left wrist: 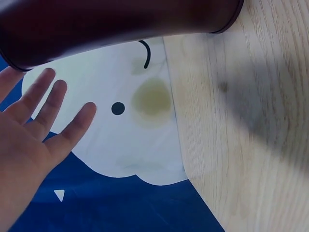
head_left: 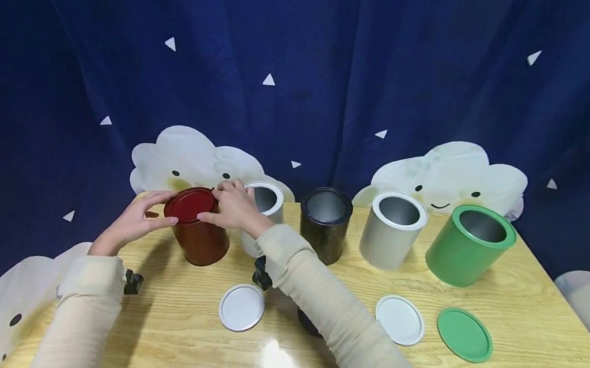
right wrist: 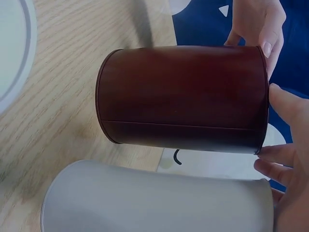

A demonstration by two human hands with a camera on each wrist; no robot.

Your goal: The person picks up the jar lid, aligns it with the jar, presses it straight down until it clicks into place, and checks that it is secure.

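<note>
A dark red can (head_left: 200, 246) stands on the left of the table, with a red lid (head_left: 189, 204) across its top. My left hand (head_left: 133, 224) reaches in from the left; thumb and forefinger touch the rim on that side. Its other fingers are spread and fairly straight in the left wrist view, fingertips at the rim of the red can (left wrist: 120, 29). From the right, my right hand (head_left: 235, 207) rests on the lid's edge, thumb at the front and bent fingers farther back. The right wrist view shows that thumb (right wrist: 287, 104) and fingertips right at the can's rim.
To the right stand open-topped cans: a white one (head_left: 251, 244) partly behind my right hand, a black one (head_left: 327, 241), another white one (head_left: 388, 243) and a green one (head_left: 461, 255). In front lie white lids (head_left: 241, 307) and a green lid (head_left: 464, 335); my right sleeve covers most of a black lid (head_left: 307, 323).
</note>
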